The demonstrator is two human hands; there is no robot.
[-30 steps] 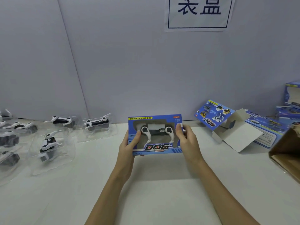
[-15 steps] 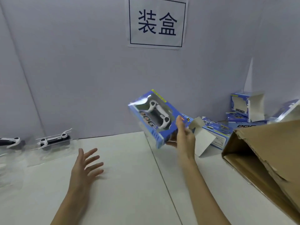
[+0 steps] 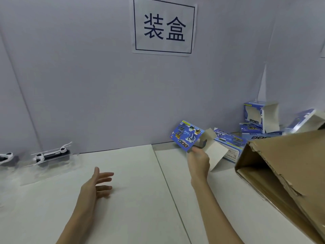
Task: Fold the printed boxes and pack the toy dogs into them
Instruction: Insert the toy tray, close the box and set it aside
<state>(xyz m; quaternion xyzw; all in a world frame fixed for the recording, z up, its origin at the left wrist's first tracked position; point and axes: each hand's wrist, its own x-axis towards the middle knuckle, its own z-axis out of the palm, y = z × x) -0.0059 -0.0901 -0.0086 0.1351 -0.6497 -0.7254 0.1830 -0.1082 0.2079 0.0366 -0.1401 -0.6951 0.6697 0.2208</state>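
**Fresh carton in hand at the packing bench**

The right hand [image 3: 198, 160] pinches an unfolded printed box [image 3: 187, 136] by its flap at the tabletop's [image 3: 133, 199] far right; the left hand [image 3: 95, 186] hovers empty with fingers spread. The thin card looks light and easily creased, best gripped along folds. Toy dogs [image 3: 51, 154] in clear trays sit far left, partly cut off.

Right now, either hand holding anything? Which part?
Right hand grips an unfolded printed box at its lower edge, where the blue panel meets the white flap. Left hand is open above the table, holding nothing.
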